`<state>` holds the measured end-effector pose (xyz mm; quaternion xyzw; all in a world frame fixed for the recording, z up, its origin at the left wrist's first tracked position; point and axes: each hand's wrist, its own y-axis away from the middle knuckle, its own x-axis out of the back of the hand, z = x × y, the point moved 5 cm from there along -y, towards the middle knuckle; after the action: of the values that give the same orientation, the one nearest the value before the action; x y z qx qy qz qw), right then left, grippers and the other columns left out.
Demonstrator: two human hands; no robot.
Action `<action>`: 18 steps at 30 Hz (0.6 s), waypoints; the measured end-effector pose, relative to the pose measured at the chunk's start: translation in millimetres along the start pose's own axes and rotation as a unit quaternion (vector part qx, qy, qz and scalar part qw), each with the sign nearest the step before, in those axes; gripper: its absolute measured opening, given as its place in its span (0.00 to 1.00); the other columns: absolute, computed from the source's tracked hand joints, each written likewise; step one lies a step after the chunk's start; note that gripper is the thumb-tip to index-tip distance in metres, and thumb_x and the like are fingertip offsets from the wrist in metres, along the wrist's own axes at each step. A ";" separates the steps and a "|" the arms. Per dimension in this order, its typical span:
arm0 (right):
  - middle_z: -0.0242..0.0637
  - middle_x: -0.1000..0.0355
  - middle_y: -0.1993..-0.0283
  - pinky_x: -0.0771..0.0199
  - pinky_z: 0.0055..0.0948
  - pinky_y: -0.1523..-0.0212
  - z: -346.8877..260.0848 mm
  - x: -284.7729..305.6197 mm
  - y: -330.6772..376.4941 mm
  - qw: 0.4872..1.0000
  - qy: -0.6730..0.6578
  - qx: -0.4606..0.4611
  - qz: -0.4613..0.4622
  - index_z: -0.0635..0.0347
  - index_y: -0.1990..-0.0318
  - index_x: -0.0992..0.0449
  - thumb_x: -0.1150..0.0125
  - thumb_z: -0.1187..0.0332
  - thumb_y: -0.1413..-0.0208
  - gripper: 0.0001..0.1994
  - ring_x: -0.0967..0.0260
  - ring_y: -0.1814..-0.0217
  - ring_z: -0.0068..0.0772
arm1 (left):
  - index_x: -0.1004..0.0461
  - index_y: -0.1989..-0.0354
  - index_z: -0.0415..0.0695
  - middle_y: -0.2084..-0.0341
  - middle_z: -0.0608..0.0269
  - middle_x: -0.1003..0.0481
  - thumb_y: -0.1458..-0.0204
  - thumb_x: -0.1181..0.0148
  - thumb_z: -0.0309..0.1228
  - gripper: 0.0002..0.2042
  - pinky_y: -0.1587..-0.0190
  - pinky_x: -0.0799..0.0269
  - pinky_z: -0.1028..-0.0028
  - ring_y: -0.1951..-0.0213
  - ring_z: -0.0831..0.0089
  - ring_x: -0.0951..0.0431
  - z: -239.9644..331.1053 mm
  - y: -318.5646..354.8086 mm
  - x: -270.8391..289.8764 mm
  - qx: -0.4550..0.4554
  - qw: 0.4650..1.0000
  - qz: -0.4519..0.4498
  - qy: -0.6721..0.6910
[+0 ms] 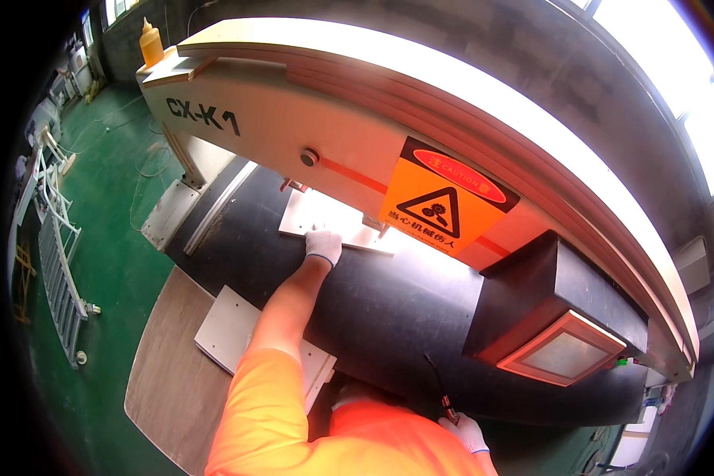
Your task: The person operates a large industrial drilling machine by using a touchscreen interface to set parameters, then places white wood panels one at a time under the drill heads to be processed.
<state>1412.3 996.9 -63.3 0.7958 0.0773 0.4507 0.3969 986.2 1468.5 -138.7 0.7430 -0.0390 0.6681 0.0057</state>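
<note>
My left hand (pixel 324 245), in a white glove, reaches forward to the near edge of a white panel (pixel 357 232) that lies under the machine's beam. Its fingers look curled at that edge, though glare blurs them against the panel. Low on the right, my right hand (pixel 466 434), gloved too, is closed round a black-and-red air blow gun (pixel 449 407). The thin dark nozzle points up and to the left, over the black table (pixel 373 309). Several small holes show in the white panel.
More white panels (pixel 228 324) are stacked on a wooden board (pixel 166 373) beside my left arm. A large beam (pixel 270 119) with an orange warning sign (pixel 450 196) spans the table. A screen box (pixel 563 349) juts out at right. A yellow bottle (pixel 151 44) stands far left.
</note>
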 end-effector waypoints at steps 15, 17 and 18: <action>0.57 0.19 0.56 0.24 0.48 0.48 12.9 6.6 10.5 0.999 -0.003 -0.035 -0.015 0.62 0.54 0.19 0.40 0.38 0.41 0.31 0.21 0.49 0.61 | 0.19 0.45 0.42 0.42 0.45 0.25 0.39 0.43 0.33 0.17 0.36 0.30 0.61 0.36 0.51 0.30 -32.6 -54.7 -41.1 0.042 0.989 -0.011 0.139; 0.57 0.19 0.56 0.24 0.48 0.48 3.8 11.4 3.5 0.999 0.023 -0.009 -0.028 0.62 0.53 0.19 0.40 0.38 0.41 0.31 0.21 0.48 0.62 | 0.26 0.36 0.39 0.32 0.37 0.35 0.42 0.39 0.33 0.24 0.28 0.37 0.61 0.28 0.47 0.37 -33.2 -39.4 -32.0 0.094 0.972 0.023 0.215; 0.57 0.19 0.55 0.24 0.48 0.48 3.5 10.4 2.7 0.999 0.026 -0.003 -0.031 0.62 0.53 0.20 0.40 0.38 0.41 0.31 0.21 0.48 0.62 | 0.30 0.32 0.38 0.28 0.34 0.41 0.43 0.37 0.33 0.29 0.25 0.40 0.61 0.25 0.45 0.42 -24.1 -26.1 -21.5 0.119 0.962 0.063 0.239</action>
<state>1420.5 998.2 -55.6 0.7796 0.1109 0.4593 0.4111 961.8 1497.1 -156.3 0.5527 -0.0033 0.8253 -0.1157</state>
